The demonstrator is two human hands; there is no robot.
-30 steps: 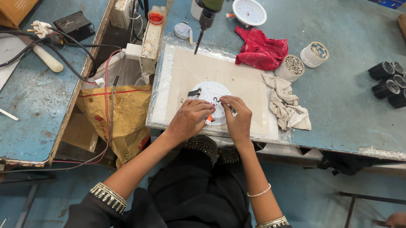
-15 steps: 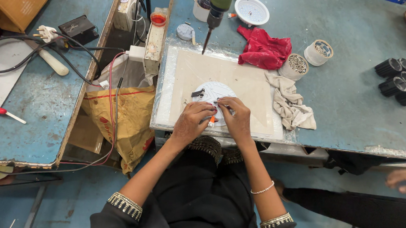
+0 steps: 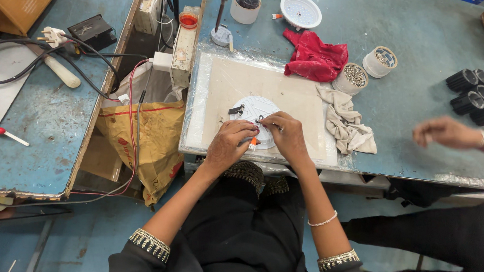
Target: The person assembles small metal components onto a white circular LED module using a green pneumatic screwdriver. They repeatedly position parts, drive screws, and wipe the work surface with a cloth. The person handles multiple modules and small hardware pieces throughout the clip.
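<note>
A white round disc-shaped fixture [image 3: 250,108] with small metal clips lies on a beige board [image 3: 245,81] at the front of the blue table. My left hand [image 3: 229,142] rests on the disc's near left part, with a small orange-tipped tool [image 3: 252,143] sticking out beside its fingers. My right hand [image 3: 285,134] presses on the disc's near right side, its fingertips at a small metal part in the middle. Both hands hide the disc's near half.
A red cloth [image 3: 315,57], a grey rag [image 3: 346,122] and two tubs of small parts [image 3: 355,76] lie right of the board. Black ribbed cylinders [image 3: 474,96] sit far right. Another person's hand [image 3: 446,132] reaches in from the right. A hanging driver [image 3: 222,2], cables and plug [image 3: 53,35] are at left.
Another person's hand has come in over the table from the right. My own hands stay on the disc with little movement.
</note>
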